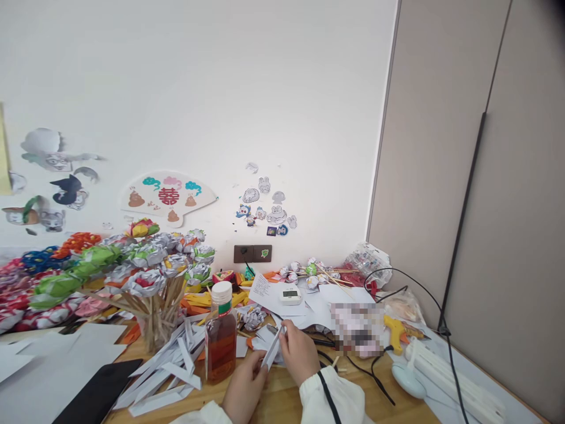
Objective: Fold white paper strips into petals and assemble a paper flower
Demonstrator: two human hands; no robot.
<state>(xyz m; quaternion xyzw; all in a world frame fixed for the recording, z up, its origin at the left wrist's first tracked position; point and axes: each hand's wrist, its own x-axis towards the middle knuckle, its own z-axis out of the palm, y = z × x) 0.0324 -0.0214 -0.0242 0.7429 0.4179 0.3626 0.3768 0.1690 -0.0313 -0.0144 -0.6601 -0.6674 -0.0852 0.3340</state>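
Note:
Low in the head view, both my hands meet over a wooden table (282,400). My left hand (243,386) and my right hand (300,352) pinch the two ends of a narrow folded strip of white paper (273,348), held slanting between them. Both hands are closed on it. A bottle of amber liquid (220,337) with a white cap stands just left of my left hand. Folded white paper strips (165,371) lie in a loose pile further left.
A bunch of paper flowers on wooden sticks (150,277) stands at the left. A yellow glue gun (396,333), black cables (375,371), white glue sticks (445,368) and a small white device (290,295) lie to the right. A black tablet (95,391) rests at bottom left.

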